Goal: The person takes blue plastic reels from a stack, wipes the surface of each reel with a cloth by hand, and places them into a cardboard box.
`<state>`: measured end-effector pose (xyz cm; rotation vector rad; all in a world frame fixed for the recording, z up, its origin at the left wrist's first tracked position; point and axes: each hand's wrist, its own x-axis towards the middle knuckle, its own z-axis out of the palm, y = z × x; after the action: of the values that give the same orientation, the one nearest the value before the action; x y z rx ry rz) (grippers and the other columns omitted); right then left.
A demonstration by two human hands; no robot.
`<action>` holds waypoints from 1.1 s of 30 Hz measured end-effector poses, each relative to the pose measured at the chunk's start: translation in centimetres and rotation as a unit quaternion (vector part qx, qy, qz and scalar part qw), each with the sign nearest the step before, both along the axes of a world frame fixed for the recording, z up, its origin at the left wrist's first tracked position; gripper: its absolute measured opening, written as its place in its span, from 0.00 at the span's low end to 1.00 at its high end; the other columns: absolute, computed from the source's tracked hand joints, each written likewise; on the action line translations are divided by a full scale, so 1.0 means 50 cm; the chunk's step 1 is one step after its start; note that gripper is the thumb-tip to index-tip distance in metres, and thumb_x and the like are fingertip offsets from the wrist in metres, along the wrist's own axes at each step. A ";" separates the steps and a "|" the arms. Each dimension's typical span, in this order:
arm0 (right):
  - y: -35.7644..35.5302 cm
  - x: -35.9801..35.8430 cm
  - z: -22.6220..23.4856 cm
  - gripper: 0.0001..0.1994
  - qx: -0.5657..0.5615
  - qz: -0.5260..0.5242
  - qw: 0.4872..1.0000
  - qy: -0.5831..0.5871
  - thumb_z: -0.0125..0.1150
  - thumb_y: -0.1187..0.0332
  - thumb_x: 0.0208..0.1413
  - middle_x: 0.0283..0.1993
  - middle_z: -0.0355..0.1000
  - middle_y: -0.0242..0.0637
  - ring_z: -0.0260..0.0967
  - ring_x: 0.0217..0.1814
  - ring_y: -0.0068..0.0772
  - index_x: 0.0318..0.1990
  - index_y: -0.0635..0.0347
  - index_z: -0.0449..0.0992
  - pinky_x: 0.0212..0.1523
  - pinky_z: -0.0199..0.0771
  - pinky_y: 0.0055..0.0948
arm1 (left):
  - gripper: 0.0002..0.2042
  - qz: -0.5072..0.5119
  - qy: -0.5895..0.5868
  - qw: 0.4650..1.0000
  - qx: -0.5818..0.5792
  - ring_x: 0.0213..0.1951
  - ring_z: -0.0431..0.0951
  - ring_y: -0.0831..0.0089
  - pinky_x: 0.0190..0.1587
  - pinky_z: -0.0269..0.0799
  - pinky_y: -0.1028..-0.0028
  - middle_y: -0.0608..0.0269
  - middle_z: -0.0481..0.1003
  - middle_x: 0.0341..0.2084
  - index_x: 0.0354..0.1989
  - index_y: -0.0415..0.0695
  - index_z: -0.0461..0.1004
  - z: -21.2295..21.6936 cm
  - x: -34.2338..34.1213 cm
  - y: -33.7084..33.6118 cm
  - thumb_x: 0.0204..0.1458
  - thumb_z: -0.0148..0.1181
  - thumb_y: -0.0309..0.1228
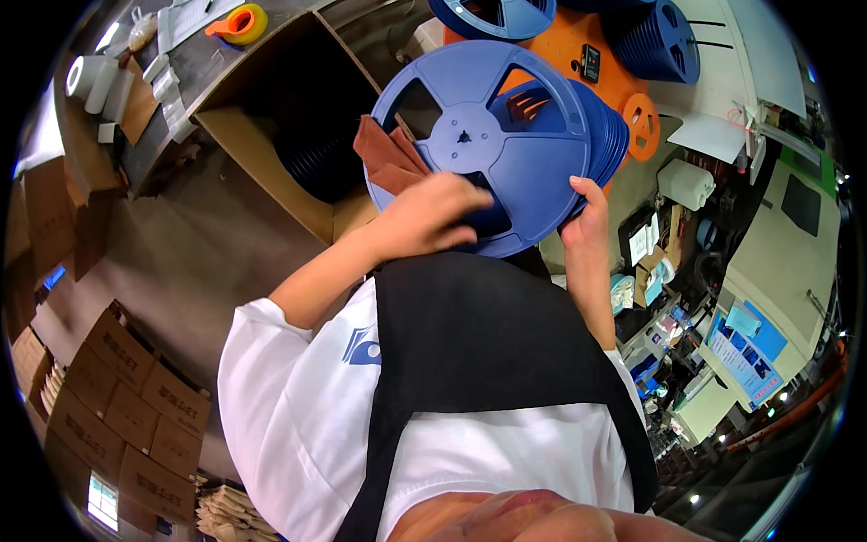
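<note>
A large blue plastic reel [533, 158] with cut-out windows and a hub is tilted up in front of my chest. My right hand [585, 212] grips its lower right rim, thumb on the near face. Across the lower left of the reel lies my left hand [433, 210], closed around a reddish-brown cloth [388, 154] whose loose part sticks out toward the reel's left edge. Its fingertips are slightly blurred over a lower window. Behind the reel, a stack of more blue reels [607, 135] shows at the right.
An open cardboard box [271, 149] with dark reels inside stands to the left. Orange table top [564, 45] bears further blue reels [659, 41], a small black device [590, 63] and an orange disc [642, 126]. Stacked cartons [126, 406] fill the lower left; a grey bench holds orange tape [242, 24].
</note>
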<state>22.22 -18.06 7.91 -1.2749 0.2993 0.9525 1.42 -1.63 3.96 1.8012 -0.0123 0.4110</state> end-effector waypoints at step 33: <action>-0.025 -0.024 0.026 0.23 0.006 -0.079 0.995 -0.064 0.52 0.72 0.45 0.48 0.69 0.47 0.69 0.49 0.42 0.51 0.70 0.65 0.53 0.69 0.36 | 0.19 0.292 0.080 0.942 -0.143 0.42 0.75 0.75 0.45 0.71 0.76 0.60 0.74 0.35 0.42 0.36 0.70 -0.127 0.015 0.070 0.43 0.39 0.08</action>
<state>21.03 -19.30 9.23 -1.2749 0.2893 0.7332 2.18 1.89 -2.40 1.5195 0.6784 0.6462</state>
